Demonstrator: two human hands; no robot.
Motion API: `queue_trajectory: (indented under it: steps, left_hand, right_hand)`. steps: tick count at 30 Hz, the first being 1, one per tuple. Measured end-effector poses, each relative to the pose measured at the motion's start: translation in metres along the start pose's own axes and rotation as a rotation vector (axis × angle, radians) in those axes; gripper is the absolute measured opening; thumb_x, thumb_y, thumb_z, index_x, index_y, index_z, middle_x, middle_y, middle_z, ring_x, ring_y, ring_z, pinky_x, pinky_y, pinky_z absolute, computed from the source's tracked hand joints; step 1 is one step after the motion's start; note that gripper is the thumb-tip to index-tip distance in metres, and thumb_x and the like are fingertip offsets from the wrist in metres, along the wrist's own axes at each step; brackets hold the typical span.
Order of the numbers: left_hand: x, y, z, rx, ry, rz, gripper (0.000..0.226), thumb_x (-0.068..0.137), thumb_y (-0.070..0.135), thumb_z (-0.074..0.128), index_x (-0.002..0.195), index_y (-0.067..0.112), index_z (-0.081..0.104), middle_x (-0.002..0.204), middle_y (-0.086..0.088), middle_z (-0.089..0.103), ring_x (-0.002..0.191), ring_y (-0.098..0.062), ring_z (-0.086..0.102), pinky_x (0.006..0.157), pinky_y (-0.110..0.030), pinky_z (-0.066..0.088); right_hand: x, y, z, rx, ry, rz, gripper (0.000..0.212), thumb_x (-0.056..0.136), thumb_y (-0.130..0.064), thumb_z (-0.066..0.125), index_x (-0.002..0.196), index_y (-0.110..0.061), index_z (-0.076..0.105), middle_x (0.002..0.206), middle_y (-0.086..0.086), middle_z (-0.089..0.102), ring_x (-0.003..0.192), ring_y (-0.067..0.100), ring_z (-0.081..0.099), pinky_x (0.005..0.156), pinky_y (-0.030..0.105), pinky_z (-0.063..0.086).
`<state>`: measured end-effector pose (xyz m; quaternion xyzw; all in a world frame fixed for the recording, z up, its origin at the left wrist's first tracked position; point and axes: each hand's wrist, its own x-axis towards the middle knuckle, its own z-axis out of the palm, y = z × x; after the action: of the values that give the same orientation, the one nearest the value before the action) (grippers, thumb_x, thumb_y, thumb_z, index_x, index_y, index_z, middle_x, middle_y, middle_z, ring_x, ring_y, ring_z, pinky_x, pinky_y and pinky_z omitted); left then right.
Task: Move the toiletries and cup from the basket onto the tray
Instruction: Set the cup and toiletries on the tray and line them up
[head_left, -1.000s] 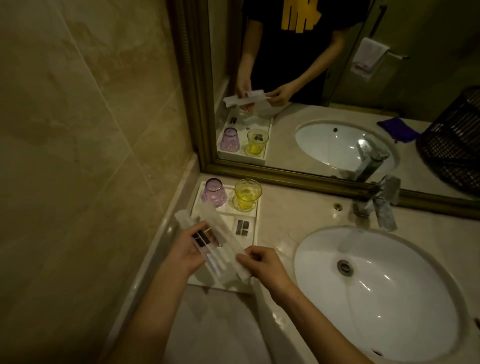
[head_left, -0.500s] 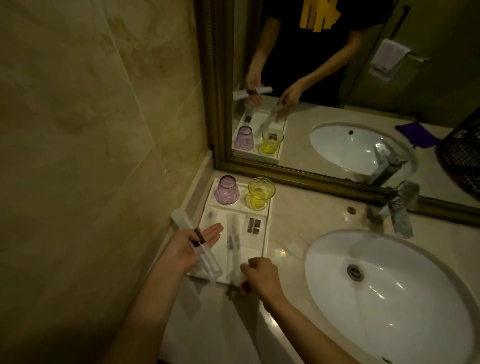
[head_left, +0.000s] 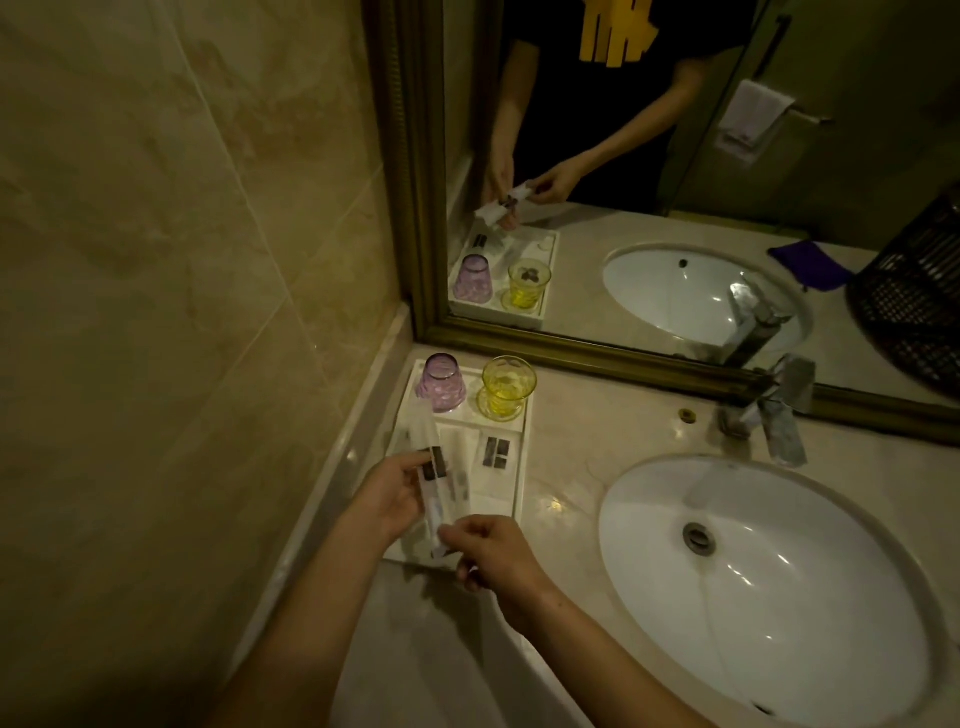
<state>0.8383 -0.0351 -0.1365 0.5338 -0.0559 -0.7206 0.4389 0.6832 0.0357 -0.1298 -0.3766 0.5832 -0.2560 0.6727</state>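
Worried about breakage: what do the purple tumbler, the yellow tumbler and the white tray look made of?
The purple tumbler and yellow tumbler look like tinted glass or clear plastic: see-through, glossy. The white tray looks like glazed ceramic or resin: opaque, smooth, thick-rimmed.

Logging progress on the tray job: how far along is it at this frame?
Looks done: purple cup and yellow cup stand at the back of the white tray, and a small packet lies on it. In hand: left hand and right hand both hold a clear wrapped toiletry packet above the tray. Left: setting it down. The basket's contents can't be seen.
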Motion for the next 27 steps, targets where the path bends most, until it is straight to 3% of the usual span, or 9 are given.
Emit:
queue_trajectory:
  steps: [3,8,12,16,18,20,22,24,27]
  left_hand:
    - [0.004,-0.009,-0.019,0.295,0.179,0.104,0.005,0.086,0.011,0.065,0.086,0.008,0.069,0.078,-0.011,0.071,0.071,-0.025,0.068,0.063,-0.033,0.053]
    - [0.007,-0.025,-0.039,0.516,0.264,0.164,0.026,0.071,0.002,0.08,0.092,0.013,0.07,0.086,-0.014,0.074,0.073,-0.028,0.071,0.058,-0.032,0.054]
    - [0.014,-0.028,-0.042,0.716,0.343,0.274,0.027,0.075,-0.003,0.074,0.097,0.012,0.07,0.097,-0.013,0.071,0.084,-0.026,0.069,0.067,-0.036,0.059]
    - [0.014,-0.035,-0.039,0.951,0.321,0.412,0.029,0.081,-0.008,0.065,0.107,0.004,0.069,0.101,-0.018,0.071,0.092,-0.03,0.067,0.08,-0.038,0.057]
    - [0.008,-0.041,-0.037,1.113,0.378,0.557,0.041,0.08,-0.009,0.063,0.116,0.008,0.067,0.108,-0.011,0.07,0.094,-0.023,0.064,0.078,-0.029,0.051]
    - [0.005,-0.049,-0.037,1.273,0.443,0.769,0.048,0.078,-0.007,0.067,0.123,0.01,0.063,0.115,-0.01,0.065,0.103,-0.026,0.062,0.084,-0.033,0.052]
    - [0.01,-0.06,-0.045,1.528,0.401,0.875,0.049,0.085,0.0,0.064,0.133,0.006,0.056,0.13,-0.017,0.06,0.118,-0.031,0.057,0.1,-0.041,0.048]
    - [0.012,-0.073,-0.05,1.767,0.29,0.79,0.052,0.097,0.009,0.052,0.147,0.006,0.039,0.152,-0.016,0.042,0.14,-0.029,0.039,0.117,-0.038,0.031]
    - [0.013,-0.081,-0.058,1.854,0.187,0.804,0.057,0.081,0.003,0.072,0.135,0.001,0.054,0.141,-0.02,0.055,0.13,-0.032,0.054,0.108,-0.041,0.044]
  right_hand:
    - [0.009,0.003,0.005,0.004,0.08,0.034,0.025,0.095,-0.025,0.069,0.09,-0.002,0.077,0.081,0.009,0.077,0.049,0.007,0.057,0.05,0.021,0.048]
    - [0.018,0.009,0.016,-0.099,0.055,0.036,0.036,0.093,-0.037,0.07,0.09,-0.003,0.077,0.075,0.01,0.076,0.054,0.016,0.063,0.055,0.024,0.056]
    - [0.02,0.02,0.006,-0.673,0.18,-0.182,0.039,0.094,-0.051,0.06,0.102,-0.016,0.075,0.094,-0.001,0.077,0.08,0.012,0.072,0.079,0.028,0.06]
    - [0.023,0.028,-0.021,-1.038,0.227,-0.398,0.023,0.098,-0.03,0.054,0.112,-0.02,0.069,0.109,0.0,0.07,0.095,0.016,0.065,0.081,0.029,0.055]
    - [0.027,0.03,-0.03,-1.125,0.192,-0.496,0.024,0.097,-0.023,0.054,0.115,-0.018,0.068,0.118,0.001,0.066,0.104,0.019,0.059,0.086,0.03,0.051]
    - [0.033,0.028,-0.034,-1.243,0.145,-0.582,0.03,0.095,-0.019,0.055,0.122,-0.017,0.066,0.133,0.002,0.061,0.116,0.024,0.054,0.093,0.035,0.048]
    - [0.038,0.027,-0.031,-1.389,0.075,-0.611,0.041,0.092,-0.021,0.059,0.133,-0.017,0.059,0.149,0.003,0.05,0.132,0.03,0.045,0.099,0.042,0.043]
    - [0.043,0.027,-0.027,-1.496,0.015,-0.592,0.053,0.091,-0.026,0.061,0.142,-0.016,0.051,0.159,0.003,0.038,0.145,0.033,0.03,0.107,0.046,0.036]
    - [0.047,0.032,-0.022,-1.567,-0.024,-0.567,0.053,0.092,-0.031,0.06,0.142,-0.017,0.05,0.158,0.005,0.038,0.147,0.034,0.025,0.109,0.048,0.032]
